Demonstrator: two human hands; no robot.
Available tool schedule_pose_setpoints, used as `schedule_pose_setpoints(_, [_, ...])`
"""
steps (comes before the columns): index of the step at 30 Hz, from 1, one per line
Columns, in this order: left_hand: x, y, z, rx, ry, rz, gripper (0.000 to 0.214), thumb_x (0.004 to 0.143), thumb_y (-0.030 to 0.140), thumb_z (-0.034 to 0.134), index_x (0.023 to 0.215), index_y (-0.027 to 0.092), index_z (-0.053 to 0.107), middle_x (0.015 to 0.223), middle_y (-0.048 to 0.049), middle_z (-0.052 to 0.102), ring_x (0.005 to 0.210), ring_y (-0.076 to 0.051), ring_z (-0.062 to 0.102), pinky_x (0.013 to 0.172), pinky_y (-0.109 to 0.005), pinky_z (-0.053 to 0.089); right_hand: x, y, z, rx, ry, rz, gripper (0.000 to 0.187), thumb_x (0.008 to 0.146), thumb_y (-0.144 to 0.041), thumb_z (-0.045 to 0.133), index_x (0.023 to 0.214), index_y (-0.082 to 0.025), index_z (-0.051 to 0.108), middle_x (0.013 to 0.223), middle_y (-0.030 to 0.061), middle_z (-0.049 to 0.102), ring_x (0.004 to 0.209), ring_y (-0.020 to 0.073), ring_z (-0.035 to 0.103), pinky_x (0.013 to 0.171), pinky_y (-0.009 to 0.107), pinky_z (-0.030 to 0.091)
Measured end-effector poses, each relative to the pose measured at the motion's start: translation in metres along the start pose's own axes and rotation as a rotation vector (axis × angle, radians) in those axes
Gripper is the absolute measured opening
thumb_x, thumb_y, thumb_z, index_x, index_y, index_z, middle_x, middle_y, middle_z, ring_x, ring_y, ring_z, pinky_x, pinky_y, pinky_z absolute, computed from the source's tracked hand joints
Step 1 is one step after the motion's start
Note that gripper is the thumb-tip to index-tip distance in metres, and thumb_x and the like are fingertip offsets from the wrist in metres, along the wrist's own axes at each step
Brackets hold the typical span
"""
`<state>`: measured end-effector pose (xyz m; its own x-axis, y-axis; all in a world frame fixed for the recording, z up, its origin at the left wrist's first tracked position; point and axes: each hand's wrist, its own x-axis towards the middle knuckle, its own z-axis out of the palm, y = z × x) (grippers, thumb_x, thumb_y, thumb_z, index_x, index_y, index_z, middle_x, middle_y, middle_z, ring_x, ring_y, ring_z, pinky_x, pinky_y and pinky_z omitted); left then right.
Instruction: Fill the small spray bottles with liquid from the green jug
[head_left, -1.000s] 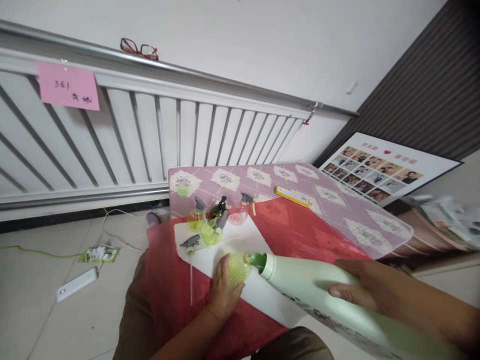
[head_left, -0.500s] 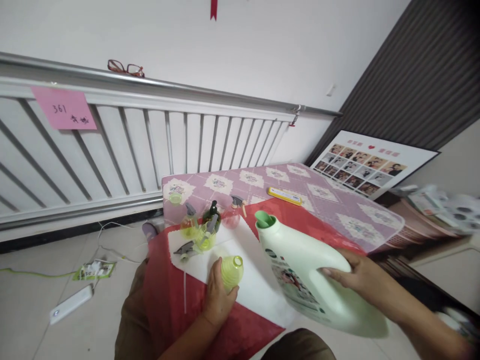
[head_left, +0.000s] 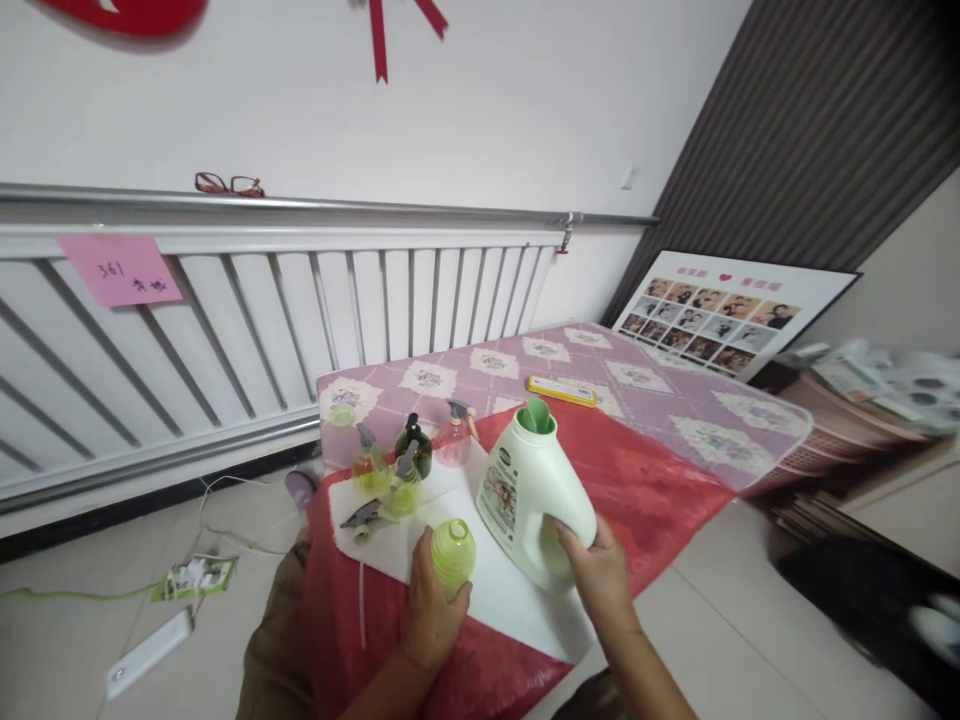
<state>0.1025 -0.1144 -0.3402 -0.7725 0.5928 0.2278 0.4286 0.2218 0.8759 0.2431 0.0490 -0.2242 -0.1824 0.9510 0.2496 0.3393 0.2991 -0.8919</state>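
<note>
Left hand (head_left: 429, 612) clamped round small yellow-green bottle (head_left: 453, 553), held about upright over white sheet (head_left: 517, 600) at near edge of tabletop (head_left: 675, 440). Right hand (head_left: 594, 572) closed on lower side of white detergent jug (head_left: 529, 490). Jug stands on sheet just right of bottle, long axis vertical, green spout (head_left: 537, 417) up. Jug label: round green logo, print too small to read. Spray bottles (head_left: 397, 465) toward left edge. Pink note (head_left: 120, 268) on radiator (head_left: 300, 300): "361".

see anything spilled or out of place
No spill shows. A grey spray head lies loose on the white sheet; the small yellow bottle in the left hand and the jug in the right hand are uncapped.
</note>
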Motion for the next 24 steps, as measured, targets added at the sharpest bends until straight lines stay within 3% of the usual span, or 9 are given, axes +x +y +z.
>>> schedule_pose_setpoints(6, [-0.001, 0.000, 0.000, -0.024, 0.020, 0.015, 0.084, 0.069, 0.014, 0.061, 0.142, 0.017, 0.019, 0.147, -0.0153, 0.033, 0.138, -0.029, 0.031, 0.116, -0.045, 0.026, -0.014, 0.017, 0.004, -0.010, 0.057, 0.022, 0.039, 0.063, -0.048, 0.065, 0.088, -0.018, 0.070, 0.077, 0.0050, 0.075, 0.071, 0.0237, 0.065, 0.062, 0.032, 0.051])
schedule_pose_setpoints(15, [-0.003, 0.009, -0.006, 0.016, 0.000, 0.037, 0.086, 0.072, 0.014, 0.058, 0.143, 0.016, 0.010, 0.150, -0.0186, 0.021, 0.142, -0.030, 0.021, 0.118, -0.047, 0.019, -0.022, 0.019, 0.004, -0.088, -0.006, 0.050, 0.046, 0.069, -0.052, 0.064, 0.097, -0.015, 0.065, 0.084, 0.0068, 0.071, 0.074, 0.0246, 0.064, 0.065, 0.035, 0.050])
schedule_pose_setpoints(20, [-0.005, 0.011, -0.008, 0.016, 0.002, 0.098, 0.084, 0.076, 0.011, 0.052, 0.145, 0.016, 0.004, 0.151, -0.0184, 0.013, 0.144, -0.029, 0.014, 0.118, -0.048, 0.016, -0.041, 0.021, -0.004, -0.080, 0.117, -0.008, 0.076, 0.072, -0.056, 0.062, 0.131, -0.012, 0.041, 0.124, 0.0182, 0.055, 0.114, 0.0326, 0.052, 0.083, 0.042, 0.047])
schedule_pose_setpoints(24, [-0.006, 0.011, -0.010, 0.023, -0.007, 0.157, 0.082, 0.078, 0.011, 0.050, 0.145, 0.016, 0.002, 0.152, -0.0195, 0.011, 0.144, -0.030, 0.011, 0.118, -0.048, 0.016, -0.061, 0.015, -0.015, 0.013, 0.233, -0.034, 0.075, 0.075, -0.051, 0.062, 0.136, -0.016, 0.035, 0.129, 0.0178, 0.051, 0.125, 0.0341, 0.045, 0.093, 0.048, 0.043])
